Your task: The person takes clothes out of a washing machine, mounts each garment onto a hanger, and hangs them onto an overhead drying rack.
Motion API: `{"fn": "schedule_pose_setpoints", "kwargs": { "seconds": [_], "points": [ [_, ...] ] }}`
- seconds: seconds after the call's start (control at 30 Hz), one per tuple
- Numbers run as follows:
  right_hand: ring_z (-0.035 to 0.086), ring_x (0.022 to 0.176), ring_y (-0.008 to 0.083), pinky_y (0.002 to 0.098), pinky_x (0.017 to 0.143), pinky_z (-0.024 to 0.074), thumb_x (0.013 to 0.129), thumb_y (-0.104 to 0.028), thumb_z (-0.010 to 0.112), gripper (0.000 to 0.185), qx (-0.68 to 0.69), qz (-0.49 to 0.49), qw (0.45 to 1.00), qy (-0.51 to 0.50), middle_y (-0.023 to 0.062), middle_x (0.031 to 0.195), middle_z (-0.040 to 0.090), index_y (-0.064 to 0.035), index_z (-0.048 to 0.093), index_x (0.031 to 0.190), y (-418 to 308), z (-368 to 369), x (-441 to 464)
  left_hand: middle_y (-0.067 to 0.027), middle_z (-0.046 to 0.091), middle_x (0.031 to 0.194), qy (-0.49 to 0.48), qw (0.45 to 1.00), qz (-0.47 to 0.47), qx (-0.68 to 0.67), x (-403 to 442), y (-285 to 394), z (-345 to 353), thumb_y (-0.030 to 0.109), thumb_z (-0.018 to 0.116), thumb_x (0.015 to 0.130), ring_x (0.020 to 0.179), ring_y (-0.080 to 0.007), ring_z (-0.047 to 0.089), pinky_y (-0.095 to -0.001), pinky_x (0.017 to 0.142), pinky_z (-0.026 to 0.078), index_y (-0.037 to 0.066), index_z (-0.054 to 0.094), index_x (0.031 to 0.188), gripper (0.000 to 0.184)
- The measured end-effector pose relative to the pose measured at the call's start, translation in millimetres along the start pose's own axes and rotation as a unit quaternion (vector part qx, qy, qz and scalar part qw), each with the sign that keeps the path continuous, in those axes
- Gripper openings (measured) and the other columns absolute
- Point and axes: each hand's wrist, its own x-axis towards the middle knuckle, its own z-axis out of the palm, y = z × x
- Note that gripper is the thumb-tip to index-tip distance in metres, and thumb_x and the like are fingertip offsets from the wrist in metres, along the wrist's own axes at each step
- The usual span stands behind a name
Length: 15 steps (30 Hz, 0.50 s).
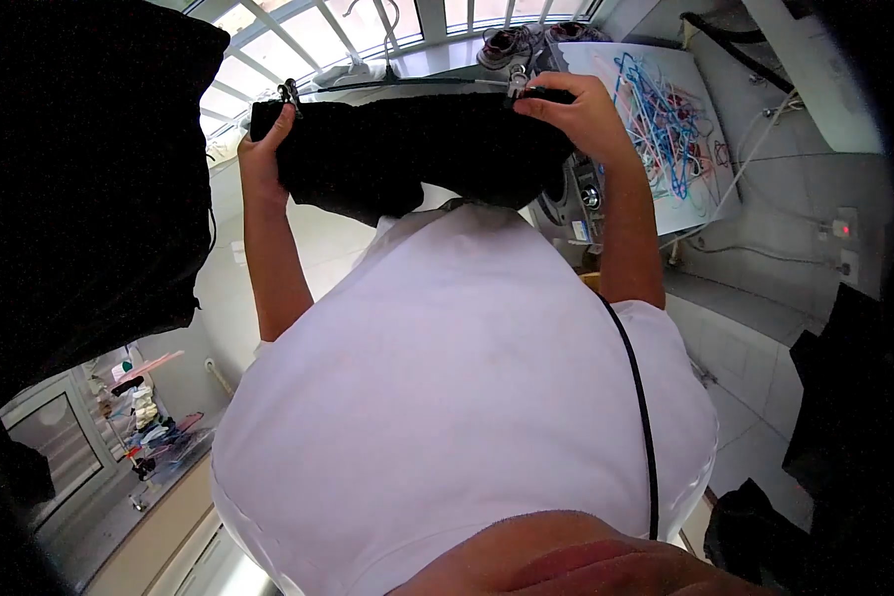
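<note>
From where I stand, the person in the white shirt [457,368] has a black cloth [417,149] stretched wide in front of them, at chest height, hung along a clip hanger [407,83] whose bar runs just above its top edge. The left hand [264,149] has its thumb up against the left clip [288,95] and the cloth's corner; its other fingers are behind, so I can't tell how they are set. The right hand [566,107] pinches at the right clip [517,81] between thumb and forefinger, with something black caught there.

Just beyond the right forearm, a white top [700,199] bears a tangled heap of coloured hangers [661,124], mostly blue, pink and white. Next to it, partly behind the cloth, is a machine [576,194] with a round knob; I can't see what is inside it. Shoes [512,47] sit by the barred window [308,35], and a large black garment [89,179] hangs at the person's left.
</note>
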Motion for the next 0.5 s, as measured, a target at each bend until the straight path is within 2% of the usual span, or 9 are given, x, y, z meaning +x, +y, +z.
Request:
{"fn": "schedule_pose_setpoints", "kwargs": {
  "seconds": [0.03, 0.1, 0.13, 0.17, 0.27, 0.3, 0.33, 0.4, 0.5],
  "points": [
    [0.068, 0.089, 0.0175, 0.0327, 0.083, 0.0527, 0.085, -0.029, 0.084, 0.031, -0.012, 0.006, 1.0, 0.013, 0.0067, 0.096, 0.074, -0.0054, 0.078, 0.104, -11, -2, -4, -0.0089, 0.073, 0.095, -0.001, 1.0, 0.0, -0.001, -3, 2, 1, 0.031, 0.084, 0.087, 0.086, -0.0215, 0.072, -0.0343, 0.08, 0.057, 0.0, 0.071, 0.107, 0.04],
    [0.068, 0.088, 0.0176, 0.0323, 0.082, 0.0527, 0.086, -0.028, 0.084, 0.03, -0.029, 0.011, 0.999, 0.027, 0.0064, 0.095, 0.074, -0.0054, 0.078, 0.104, -32, -4, -12, -0.0118, 0.072, 0.1, 0.031, 0.977, 0.107, 0.183, -12, 11, 1, 0.033, 0.086, 0.085, 0.09, -0.022, 0.07, -0.0342, 0.084, 0.055, -0.003, 0.069, 0.112, 0.048],
    [0.069, 0.088, 0.0199, 0.033, 0.082, 0.0533, 0.087, -0.028, 0.082, 0.028, -0.049, -0.024, 0.997, 0.048, 0.007, 0.096, 0.074, -0.0054, 0.078, 0.104, -42, -3, -17, -0.0152, 0.07, 0.11, 0.096, 0.924, 0.254, 0.27, -23, 23, 9, 0.031, 0.086, 0.086, 0.102, -0.0216, 0.066, -0.0323, 0.09, 0.052, -0.004, 0.065, 0.12, 0.054],
    [0.07, 0.089, 0.0222, 0.0336, 0.082, 0.0538, 0.088, -0.027, 0.08, 0.027, -0.07, -0.059, 0.993, 0.068, 0.0075, 0.097, 0.074, -0.0054, 0.078, 0.103, -51, -2, -21, -0.0152, 0.07, 0.11, 0.097, 0.925, 0.253, 0.267, -35, 33, 22, 0.031, 0.086, 0.086, 0.102, -0.0216, 0.066, -0.0323, 0.09, 0.052, -0.004, 0.065, 0.12, 0.054],
    [0.071, 0.09, 0.028, 0.0357, 0.082, 0.0551, 0.091, -0.028, 0.077, 0.026, -0.182, -0.065, 0.981, 0.024, 0.0097, 0.101, 0.073, -0.0057, 0.077, 0.105, -80, 7, -27, -0.0092, 0.068, 0.111, 0.0, 0.822, 0.517, 0.237, -87, 67, 84, 0.026, 0.082, 0.088, 0.112, -0.0216, 0.06, -0.0328, 0.094, 0.049, 0.003, 0.064, 0.125, 0.047],
    [0.071, 0.093, 0.0315, 0.0381, 0.083, 0.0561, 0.091, -0.029, 0.076, 0.028, -0.232, -0.063, 0.971, 0.007, 0.0105, 0.105, 0.072, -0.0056, 0.075, 0.106, -87, 12, -29, -0.0081, 0.068, 0.11, -0.09, 0.754, 0.556, 0.337, -96, 75, 105, 0.029, 0.082, 0.087, 0.109, -0.0237, 0.061, -0.0357, 0.093, 0.05, 0.007, 0.065, 0.124, 0.047],
    [0.071, 0.093, 0.0315, 0.0381, 0.083, 0.0561, 0.091, -0.029, 0.076, 0.028, -0.235, -0.063, 0.97, -0.001, 0.0105, 0.105, 0.072, -0.0056, 0.075, 0.106, -90, 16, -30, -0.007, 0.069, 0.109, -0.179, 0.669, 0.58, 0.428, -98, 77, 121, 0.031, 0.081, 0.085, 0.107, -0.0258, 0.062, -0.0386, 0.093, 0.051, 0.011, 0.065, 0.123, 0.046],
    [0.071, 0.092, 0.031, 0.0396, 0.083, 0.0565, 0.091, -0.031, 0.076, 0.028, -0.286, -0.058, 0.956, -0.032, 0.009, 0.105, 0.071, -0.0065, 0.075, 0.105, -93, 21, -34, -0.0041, 0.069, 0.107, -0.289, 0.652, 0.539, 0.448, -80, 42, 136, 0.036, 0.078, 0.084, 0.105, -0.0272, 0.062, -0.0413, 0.092, 0.051, 0.014, 0.066, 0.117, 0.041],
    [0.071, 0.091, 0.0307, 0.0402, 0.081, 0.0567, 0.09, -0.03, 0.076, 0.026, -0.306, -0.061, 0.949, -0.053, 0.0081, 0.104, 0.071, -0.0079, 0.074, 0.104, -84, 16, -41, -0.0012, 0.069, 0.102, -0.343, 0.616, 0.506, 0.497, -75, 29, 143, 0.036, 0.075, 0.087, 0.102, -0.0255, 0.062, -0.0409, 0.089, 0.052, 0.013, 0.066, 0.108, 0.033]
  ]
}}
